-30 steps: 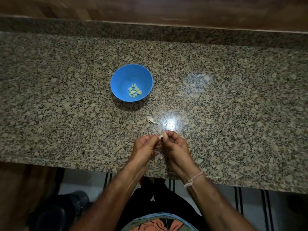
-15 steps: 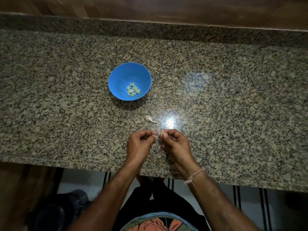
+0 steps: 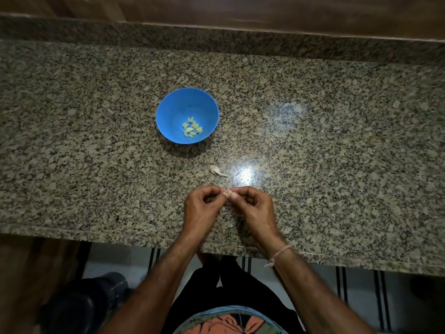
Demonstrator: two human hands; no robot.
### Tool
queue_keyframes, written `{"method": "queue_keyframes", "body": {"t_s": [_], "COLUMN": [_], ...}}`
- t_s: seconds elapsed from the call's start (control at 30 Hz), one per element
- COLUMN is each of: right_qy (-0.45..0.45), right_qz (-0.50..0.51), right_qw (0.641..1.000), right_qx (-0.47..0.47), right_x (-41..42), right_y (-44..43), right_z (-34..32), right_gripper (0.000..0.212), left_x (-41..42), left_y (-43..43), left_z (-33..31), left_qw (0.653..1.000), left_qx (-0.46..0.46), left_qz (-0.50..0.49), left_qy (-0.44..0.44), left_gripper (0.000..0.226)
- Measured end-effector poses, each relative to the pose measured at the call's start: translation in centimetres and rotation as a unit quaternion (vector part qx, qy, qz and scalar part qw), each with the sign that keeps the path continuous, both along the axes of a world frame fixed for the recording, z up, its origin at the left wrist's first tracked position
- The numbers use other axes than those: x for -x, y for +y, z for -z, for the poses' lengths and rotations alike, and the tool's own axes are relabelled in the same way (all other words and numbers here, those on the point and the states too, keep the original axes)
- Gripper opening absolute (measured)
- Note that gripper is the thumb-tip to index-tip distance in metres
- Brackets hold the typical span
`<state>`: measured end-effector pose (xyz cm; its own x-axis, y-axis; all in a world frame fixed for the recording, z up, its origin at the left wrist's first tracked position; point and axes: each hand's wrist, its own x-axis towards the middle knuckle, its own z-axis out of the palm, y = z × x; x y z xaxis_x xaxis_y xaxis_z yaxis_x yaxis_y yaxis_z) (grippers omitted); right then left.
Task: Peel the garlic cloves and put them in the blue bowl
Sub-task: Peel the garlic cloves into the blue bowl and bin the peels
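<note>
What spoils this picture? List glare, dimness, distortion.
Head view: lamp glare on the countertop beside the loose garlic piece; head view: dim corners, counter edges bowed; head view: clove pinched between left hand and right hand too small to resolve.

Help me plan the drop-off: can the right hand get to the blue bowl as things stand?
Probably yes: between the right hand and the open blue bowl lies only countertop and one small garlic piece, low enough to pass over.
</note>
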<state>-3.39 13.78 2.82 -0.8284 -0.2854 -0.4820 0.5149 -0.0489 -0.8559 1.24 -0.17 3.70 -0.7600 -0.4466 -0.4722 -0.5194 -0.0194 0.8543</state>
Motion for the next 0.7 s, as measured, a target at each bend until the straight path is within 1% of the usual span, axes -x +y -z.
{"method": "queue_keyframes", "body": {"t_s": [0.13,0.27,0.3,0.4,0.47,0.53,0.6,0.7], "right_qy": [-0.010,-0.052,-0.043,0.025,0.021,-0.017,-0.082,-0.169], "right_qz": [-0.009,-0.012,-0.011,-0.032,-0.043,-0.038,-0.015,0.027], "right_qw": [1.000,0.998,0.999,0.999,0.999,0.999,0.994,0.975], "right_qx": [0.014,0.025,0.023,0.002,0.010,0.032,0.070,0.142], "right_x": [0.1,0.2,0.1,0.0,0.3,0.7,0.8,0.9], "right_y": [0.0,-0.2,-0.3,-0.1,0.1,0.2,0.2,0.1], "right_z": [-0.2,0.2,0.2,0.3,0.3,0.4,0.4,0.7], "right_gripper": [0.015,0.016,0.016,0.016,0.016,0.015,0.016,0.019], "left_x": [0.0,0.2,0.3,0.4,0.5,0.5,0.6,0.4], "left_y": [0.1,0.2,0.3,0.2,0.3,0.5,0.7,0.6], "left_z": [0.0,0.3,0.4,0.6,0.5,0.4,0.4,1.0], "left_qw": [1.000,0.999,0.999,0.998,0.996,0.994,0.990,0.987], "left_qx": [-0.017,-0.031,-0.037,-0.054,-0.070,-0.094,-0.121,-0.125], "left_qz": [-0.006,-0.020,-0.024,-0.025,-0.027,-0.038,-0.053,-0.074], "left_qy": [0.002,-0.018,-0.021,-0.034,-0.039,-0.043,-0.055,-0.075], "left_gripper": [0.010,0.009,0.009,0.009,0.010,0.012,0.013,0.016]}}
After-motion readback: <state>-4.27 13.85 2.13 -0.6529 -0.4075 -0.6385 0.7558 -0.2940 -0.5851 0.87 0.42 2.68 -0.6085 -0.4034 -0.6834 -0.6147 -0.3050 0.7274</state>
